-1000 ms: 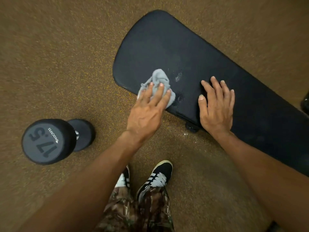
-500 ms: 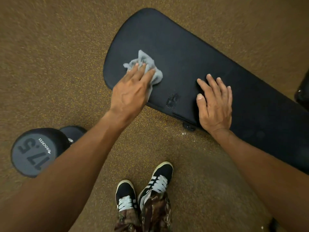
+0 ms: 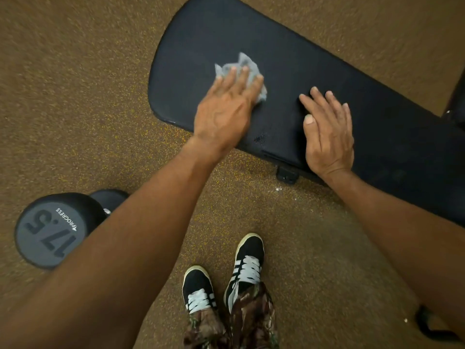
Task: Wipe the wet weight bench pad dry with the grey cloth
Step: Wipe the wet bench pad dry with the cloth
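Currently, left to right: dumbbell [image 3: 54, 233] marked 17.5 stands on end on the speckled rubber floor [image 3: 83, 79], near left, clear of the work.

Bench pad [image 3: 289, 71]: black, long axis runs from far-left rounded end toward near-right, out of frame.

Left hand [image 3: 226, 107] is on the pad near the rounded end, fingers spread flat, palm down, pressing the grey cloth [image 3: 245, 68] onto the surface. Cloth is crumpled, mostly under the fingers, with bits sticking out on the far side. It's pressed down, not pinched; can't tell if the thumb hooks any of it.

One visible wet smear [image 3: 260, 138] sits close to the pad's near edge, between the two hands, just right of the left wrist. So from the cloth the remaining wet lies toward the near edge and slightly right. Left hand is the one that has the cloth and is nearer to it; my read is the next stroke pulls back across the pad's short axis, not along its length.

Right hand [image 3: 327, 132] rests open and flat on the pad, empty, fingers pointing far-left, likely bracing. It's just right of the smear.

Rest of the pad reads matte; can't confirm dry farther right, too dark.

Shoes [image 3: 226, 278] on the floor near centre, well clear of the pad.
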Demonstrator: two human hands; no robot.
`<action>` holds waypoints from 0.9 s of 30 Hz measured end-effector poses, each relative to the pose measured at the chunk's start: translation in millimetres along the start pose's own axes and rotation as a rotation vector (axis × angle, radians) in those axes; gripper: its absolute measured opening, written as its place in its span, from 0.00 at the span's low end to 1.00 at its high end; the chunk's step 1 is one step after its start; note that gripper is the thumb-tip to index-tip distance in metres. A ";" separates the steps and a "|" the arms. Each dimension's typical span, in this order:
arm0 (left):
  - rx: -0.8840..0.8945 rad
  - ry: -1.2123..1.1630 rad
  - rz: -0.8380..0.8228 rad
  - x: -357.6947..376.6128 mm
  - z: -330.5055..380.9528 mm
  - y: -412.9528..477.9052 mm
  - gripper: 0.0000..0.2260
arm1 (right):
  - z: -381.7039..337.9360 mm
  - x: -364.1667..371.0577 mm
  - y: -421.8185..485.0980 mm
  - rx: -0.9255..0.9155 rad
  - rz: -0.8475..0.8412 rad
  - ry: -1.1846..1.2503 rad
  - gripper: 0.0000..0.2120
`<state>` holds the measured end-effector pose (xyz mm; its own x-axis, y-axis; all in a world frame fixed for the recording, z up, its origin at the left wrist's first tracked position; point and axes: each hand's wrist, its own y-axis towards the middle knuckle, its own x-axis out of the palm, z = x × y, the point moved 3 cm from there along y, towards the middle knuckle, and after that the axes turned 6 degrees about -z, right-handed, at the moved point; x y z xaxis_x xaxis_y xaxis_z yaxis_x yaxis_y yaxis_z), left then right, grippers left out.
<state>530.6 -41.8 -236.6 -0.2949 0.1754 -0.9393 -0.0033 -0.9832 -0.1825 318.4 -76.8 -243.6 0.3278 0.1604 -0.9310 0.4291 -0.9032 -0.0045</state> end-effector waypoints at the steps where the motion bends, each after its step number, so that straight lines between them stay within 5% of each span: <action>1: -0.067 -0.037 0.022 -5.8 -6.6 -1.3 0.22 | 0.6 -0.1 -0.3 0.001 0.001 0.003 0.24; 7: -0.164 -0.104 0.057 -15.0 -8.0 -58.8 0.21 | -0.5 0.0 0.2 0.004 -0.004 -0.026 0.23; 16: 0.279 0.057 0.017 33.5 46.2 -52.9 0.22 | 1.6 -0.6 1.9 0.001 0.003 0.012 0.23; 20: 0.250 0.076 -0.001 25.6 43.6 -33.4 0.23 | 2.2 -0.5 0.6 -0.001 0.000 0.024 0.23; 27: -0.051 0.012 0.053 -0.5 -6.3 -40.3 0.24 | 1.3 -0.7 1.4 -0.010 -0.006 0.041 0.23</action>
<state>536.9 -1.9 -230.6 -0.2816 0.1243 -0.9514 0.0605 -0.9873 -0.1469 317.7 -78.7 -243.5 0.3596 0.1826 -0.9151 0.4400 -0.8980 -0.0063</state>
